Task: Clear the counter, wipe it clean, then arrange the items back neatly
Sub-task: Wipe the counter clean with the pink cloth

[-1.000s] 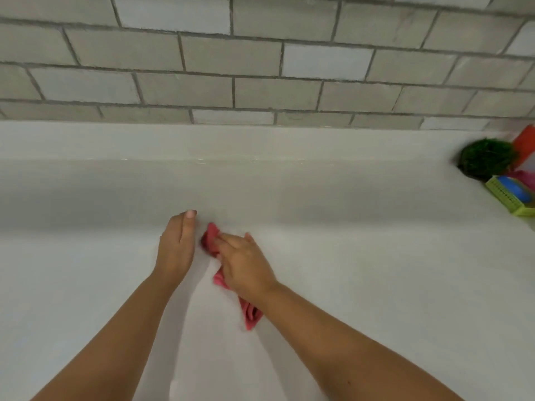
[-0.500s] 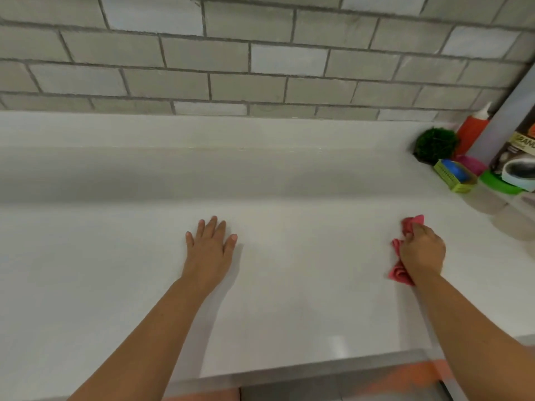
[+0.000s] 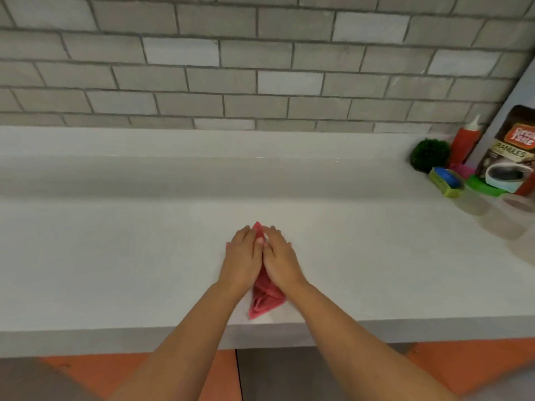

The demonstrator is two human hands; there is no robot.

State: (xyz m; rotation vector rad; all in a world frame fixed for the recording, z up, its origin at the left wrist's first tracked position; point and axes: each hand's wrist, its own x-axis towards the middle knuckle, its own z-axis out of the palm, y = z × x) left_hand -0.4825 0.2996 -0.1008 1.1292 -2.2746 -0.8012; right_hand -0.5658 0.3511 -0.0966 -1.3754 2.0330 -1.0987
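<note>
Counter (image 3: 115,256): blue object (image 3: 450,176) inside green tray (image 3: 447,191)

Brown coffee pack (image 3: 511,153) at far right, letters "RANULES" across its front, red oval brand logo above, wording too blurred to read

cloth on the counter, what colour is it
Plain pinkish red, no pattern visible. The cloth shows in the head view, the only one.

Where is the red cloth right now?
In the head view, the red cloth lies centrally on the white counter near its front edge, under the left hand and right hand.
</note>
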